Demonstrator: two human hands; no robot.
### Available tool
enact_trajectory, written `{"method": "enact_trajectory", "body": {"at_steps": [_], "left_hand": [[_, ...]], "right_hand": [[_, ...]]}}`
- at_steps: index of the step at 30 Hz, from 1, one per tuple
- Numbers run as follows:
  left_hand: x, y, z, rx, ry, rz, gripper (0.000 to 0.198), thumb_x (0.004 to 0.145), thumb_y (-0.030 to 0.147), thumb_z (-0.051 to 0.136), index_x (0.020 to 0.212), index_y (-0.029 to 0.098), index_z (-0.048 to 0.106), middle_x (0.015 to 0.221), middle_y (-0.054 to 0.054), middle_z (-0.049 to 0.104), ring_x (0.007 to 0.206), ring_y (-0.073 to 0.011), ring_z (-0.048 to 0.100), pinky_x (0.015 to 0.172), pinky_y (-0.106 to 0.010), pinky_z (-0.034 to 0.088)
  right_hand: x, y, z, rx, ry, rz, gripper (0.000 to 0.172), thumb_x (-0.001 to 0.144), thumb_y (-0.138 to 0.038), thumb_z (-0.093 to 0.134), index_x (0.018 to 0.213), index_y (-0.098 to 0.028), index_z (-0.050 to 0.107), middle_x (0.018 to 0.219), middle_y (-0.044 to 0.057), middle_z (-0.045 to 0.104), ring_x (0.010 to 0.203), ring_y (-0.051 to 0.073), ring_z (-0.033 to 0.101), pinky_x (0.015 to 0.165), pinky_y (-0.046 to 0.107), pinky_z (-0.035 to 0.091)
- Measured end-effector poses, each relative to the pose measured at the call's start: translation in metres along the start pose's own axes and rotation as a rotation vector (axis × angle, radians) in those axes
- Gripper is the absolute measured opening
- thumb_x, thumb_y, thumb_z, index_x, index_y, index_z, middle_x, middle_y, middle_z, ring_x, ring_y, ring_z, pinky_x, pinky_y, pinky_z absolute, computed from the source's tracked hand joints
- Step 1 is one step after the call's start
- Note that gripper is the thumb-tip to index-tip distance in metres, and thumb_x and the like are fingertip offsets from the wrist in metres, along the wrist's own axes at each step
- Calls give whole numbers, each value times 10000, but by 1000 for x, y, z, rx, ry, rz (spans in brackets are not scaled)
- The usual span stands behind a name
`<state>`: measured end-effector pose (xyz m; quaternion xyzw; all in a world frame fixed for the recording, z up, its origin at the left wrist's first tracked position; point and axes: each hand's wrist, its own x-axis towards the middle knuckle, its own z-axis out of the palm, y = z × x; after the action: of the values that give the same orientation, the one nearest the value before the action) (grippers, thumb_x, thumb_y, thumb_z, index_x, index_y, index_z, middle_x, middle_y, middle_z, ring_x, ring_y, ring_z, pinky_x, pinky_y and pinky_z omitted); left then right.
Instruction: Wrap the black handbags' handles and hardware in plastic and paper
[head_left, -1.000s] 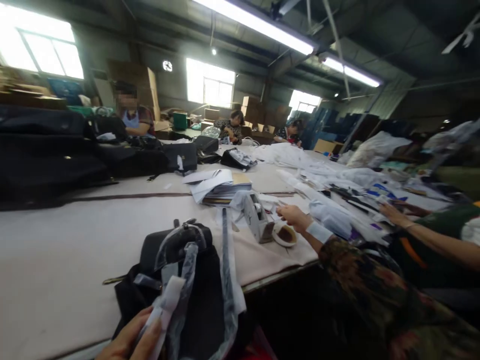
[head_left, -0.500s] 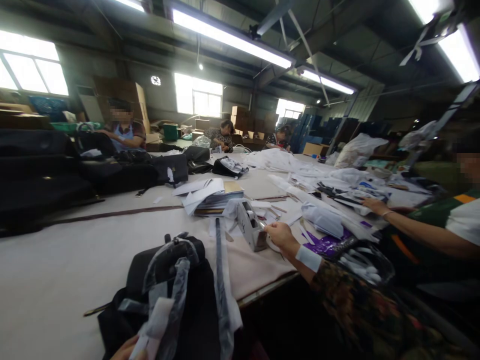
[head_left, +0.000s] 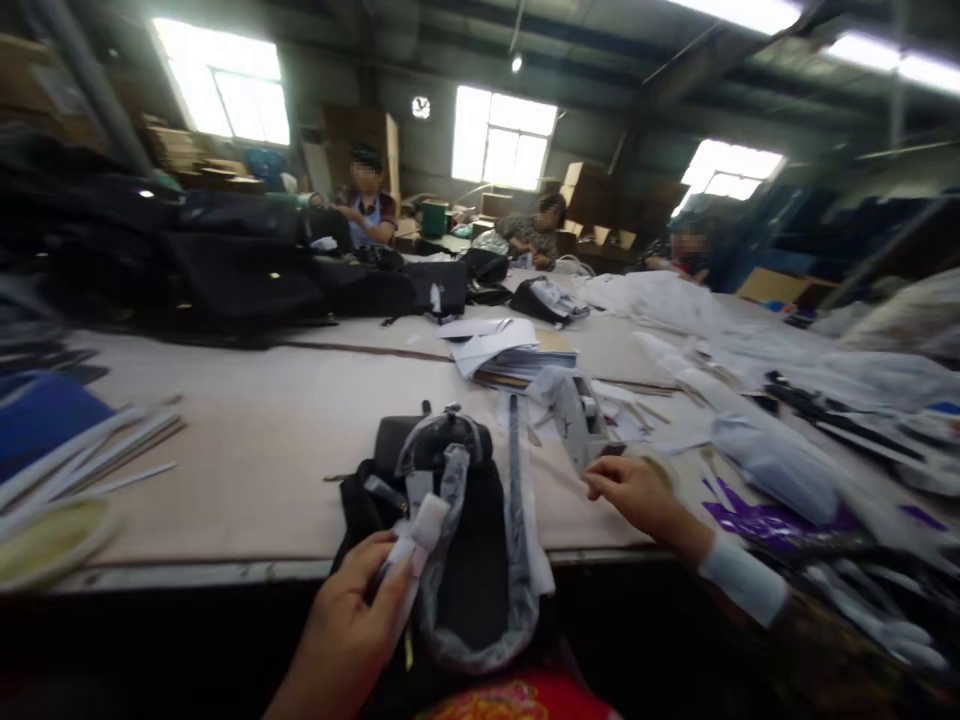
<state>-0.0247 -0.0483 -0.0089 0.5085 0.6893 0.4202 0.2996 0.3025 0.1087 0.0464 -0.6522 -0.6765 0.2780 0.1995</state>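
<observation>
A black bag (head_left: 450, 540) lies over the near edge of the long table (head_left: 262, 450), its handle wrapped in clear plastic (head_left: 442, 450). My left hand (head_left: 352, 620) is closed round a white and clear plastic strip (head_left: 420, 530) at the bag's front. My right hand (head_left: 630, 490) reaches out to the right of the bag, fingers curled, right beside a grey tape dispenser (head_left: 581, 420). What the right fingers hold, if anything, is too blurred to make out.
A pile of papers (head_left: 502, 355) sits behind the dispenser. Black bags (head_left: 240, 270) are stacked at the far left. White plastic bags (head_left: 772, 460) and purple sheets (head_left: 757, 520) cover the right side. Three people sit at the far end. White sticks (head_left: 90, 450) lie at the left.
The camera has swung left and down. My left hand has come into full view gripping the strip. My right hand has drawn back from the dispenser towards the bag.
</observation>
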Motion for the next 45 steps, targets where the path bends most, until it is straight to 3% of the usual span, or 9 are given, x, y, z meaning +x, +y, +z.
{"method": "enact_trajectory", "body": {"at_steps": [2,5,7,10,18,26,31,40,45], "left_hand": [[-2,11,0,10,-17,32,342,877,474,573,947,201,767,1147,-109,712,1114,-292,649,1007,-413,513],[-5,19,0,30,11,71,285,900,395,554,922,190,751,1117,-126,697,1148,-288,612,1006,-430,504],[-9,20,2,50,22,112,250,913,348,545,892,189,737,1044,-119,701,1153,-283,590,1000,-435,503],[-15,19,5,121,30,223,227,928,273,522,827,190,707,904,-98,691,1138,-282,561,1034,-465,470],[-20,15,9,339,107,397,149,883,150,510,799,165,632,851,-106,634,1097,-310,547,1057,-536,429],[-23,18,9,417,117,445,137,879,138,505,826,135,631,860,-121,638,1149,-342,515,1062,-590,388],[-26,19,9,436,119,447,168,900,128,471,855,145,632,869,-108,640,1181,-336,511,1076,-601,368],[-24,18,9,426,129,461,137,895,142,501,847,133,629,861,-120,631,1167,-351,502,1042,-610,392],[-22,14,8,279,104,464,178,921,153,477,873,136,647,841,-108,628,1126,-322,522,1055,-569,398]], "right_hand": [[-22,-34,17,167,-238,-144,271,803,-389,597,676,-170,695,610,14,650,547,134,492,566,262,362],[-53,-91,52,388,-544,-220,241,816,-379,601,758,-165,697,675,23,696,618,142,566,610,250,415],[-66,-120,78,417,-619,-209,212,798,-322,606,681,-160,678,648,23,694,596,131,559,590,238,416],[-73,-137,109,383,-581,-166,234,779,-252,602,566,-162,644,582,13,669,541,112,536,548,224,403],[-78,-129,124,256,-441,-5,274,761,-272,677,512,-169,629,504,-3,626,455,93,469,461,222,326],[-81,-117,128,447,-552,207,350,745,-441,733,607,-138,626,545,16,639,401,57,424,402,193,264],[-84,-119,131,561,-593,323,427,702,-512,771,605,-148,569,476,-25,560,359,50,403,366,185,240],[-89,-114,124,665,-671,307,305,653,-379,789,683,-123,625,556,-32,572,403,40,381,392,187,273],[-91,-112,126,666,-643,259,282,672,-370,747,767,-114,674,627,-19,608,421,51,428,424,206,309]]}}
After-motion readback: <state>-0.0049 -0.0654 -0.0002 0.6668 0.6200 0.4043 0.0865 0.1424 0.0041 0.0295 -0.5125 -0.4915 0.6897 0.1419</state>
